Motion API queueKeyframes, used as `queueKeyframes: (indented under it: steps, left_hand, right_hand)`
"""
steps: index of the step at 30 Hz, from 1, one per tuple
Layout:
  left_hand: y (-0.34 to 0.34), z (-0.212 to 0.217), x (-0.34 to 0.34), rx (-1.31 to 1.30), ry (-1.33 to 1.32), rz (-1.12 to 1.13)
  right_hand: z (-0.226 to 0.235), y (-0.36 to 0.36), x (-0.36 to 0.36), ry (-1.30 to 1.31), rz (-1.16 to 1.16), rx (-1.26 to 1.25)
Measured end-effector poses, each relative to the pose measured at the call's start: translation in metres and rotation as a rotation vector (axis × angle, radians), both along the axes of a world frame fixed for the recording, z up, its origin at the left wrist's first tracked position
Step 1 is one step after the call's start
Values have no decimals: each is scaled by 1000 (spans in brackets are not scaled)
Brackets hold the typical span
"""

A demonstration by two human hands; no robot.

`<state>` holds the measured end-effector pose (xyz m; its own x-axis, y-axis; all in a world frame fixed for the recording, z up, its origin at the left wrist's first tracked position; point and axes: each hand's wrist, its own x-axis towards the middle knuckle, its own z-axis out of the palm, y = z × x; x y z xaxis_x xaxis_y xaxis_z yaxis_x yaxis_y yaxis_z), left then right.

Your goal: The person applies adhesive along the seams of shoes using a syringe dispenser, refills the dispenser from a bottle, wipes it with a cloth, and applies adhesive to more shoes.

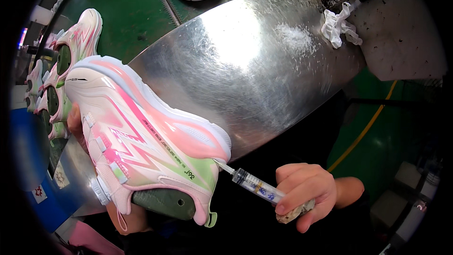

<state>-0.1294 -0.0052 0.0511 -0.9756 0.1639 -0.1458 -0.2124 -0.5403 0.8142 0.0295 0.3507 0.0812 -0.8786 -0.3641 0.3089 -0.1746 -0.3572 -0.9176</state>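
Up close, right hand (304,193) gripping syringe (257,188), tip at pink sneaker (141,137) heel, left hand (75,125) clasping sneaker, white sticker (60,178) on table edge

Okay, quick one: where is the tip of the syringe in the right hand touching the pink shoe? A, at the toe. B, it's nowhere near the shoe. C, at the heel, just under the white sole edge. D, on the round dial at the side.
C: the syringe, held in the right hand, has its tip against the heel of the pink shoe, just below the sole edge.

left hand (75,125) mostly hidden behind shoe (146,146)
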Motion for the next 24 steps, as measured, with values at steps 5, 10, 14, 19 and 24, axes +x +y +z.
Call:
queueKeyframes:
  steps: [5,10,14,19,24]
  left_hand:
    - [8,5,8,-22,-122,41]
    - [-25,6,38,-57,-408,91]
    - [-101,-1,80,-864,-94,369]
    - [-75,28,103,-1101,398,-135]
    - [-60,37,151,-555,-238,117]
  right_hand:
    - [-10,2,1,18,-4,-6]
    - [-19,-2,-2,48,-45,1]
    - [-19,-11,-10,79,-44,51]
    - [-22,-25,-13,127,-115,43]
    - [-20,-34,-9,106,-113,106]
